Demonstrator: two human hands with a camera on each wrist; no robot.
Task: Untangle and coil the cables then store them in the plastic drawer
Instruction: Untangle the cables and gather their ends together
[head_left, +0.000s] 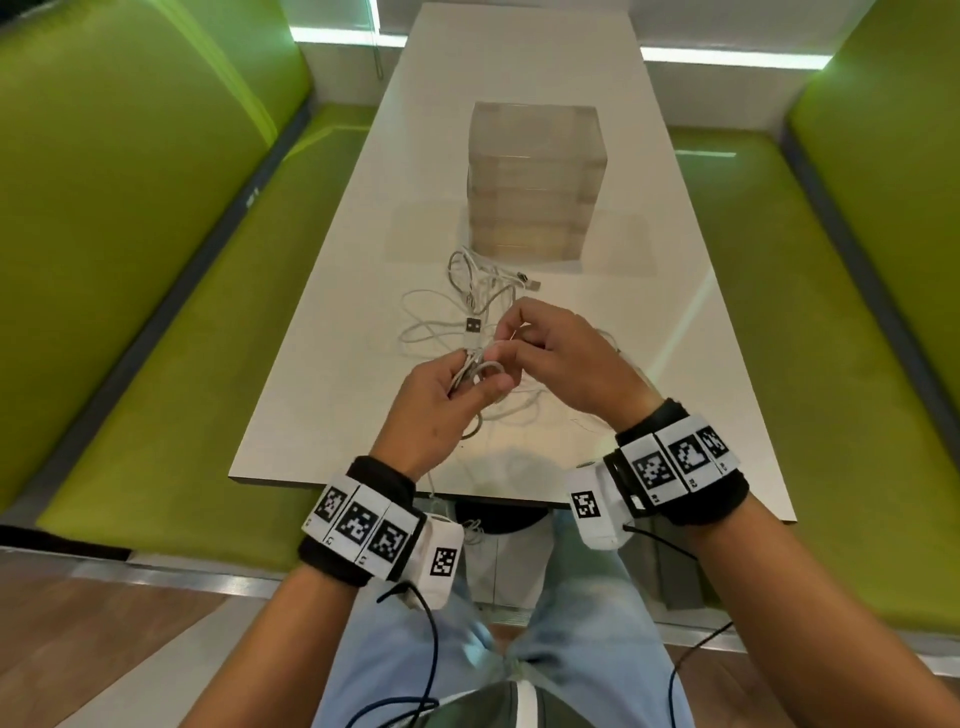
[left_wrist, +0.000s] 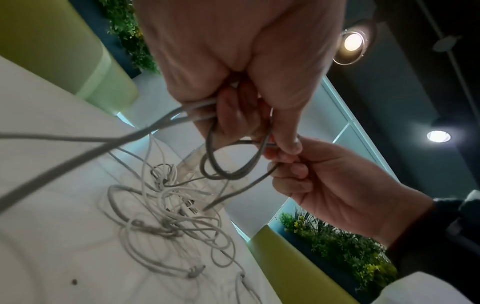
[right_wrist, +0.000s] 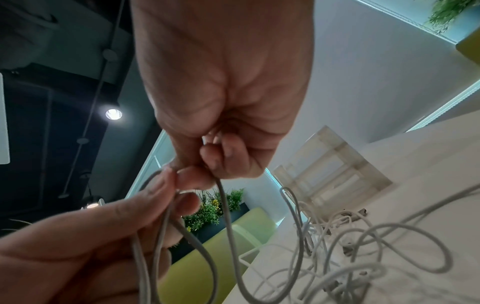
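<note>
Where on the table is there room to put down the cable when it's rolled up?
Bare table lies right of the drawer box and of the cable tangle, and also at the near left corner. It is crowded between the box and both hands, where loose cables sprawl.

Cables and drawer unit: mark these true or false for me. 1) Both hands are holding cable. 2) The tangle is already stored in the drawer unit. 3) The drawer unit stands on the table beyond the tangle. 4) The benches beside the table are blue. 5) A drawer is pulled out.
1) True. The left hand grips a bundle of loops and the right hand pinches a strand of the same cable.
2) False. The tangle of white cables lies loose on the table.
3) True. The clear plastic drawer unit stands just beyond the tangle.
4) False. The benches are green.
5) False. All drawers appear closed in the head view.
</note>
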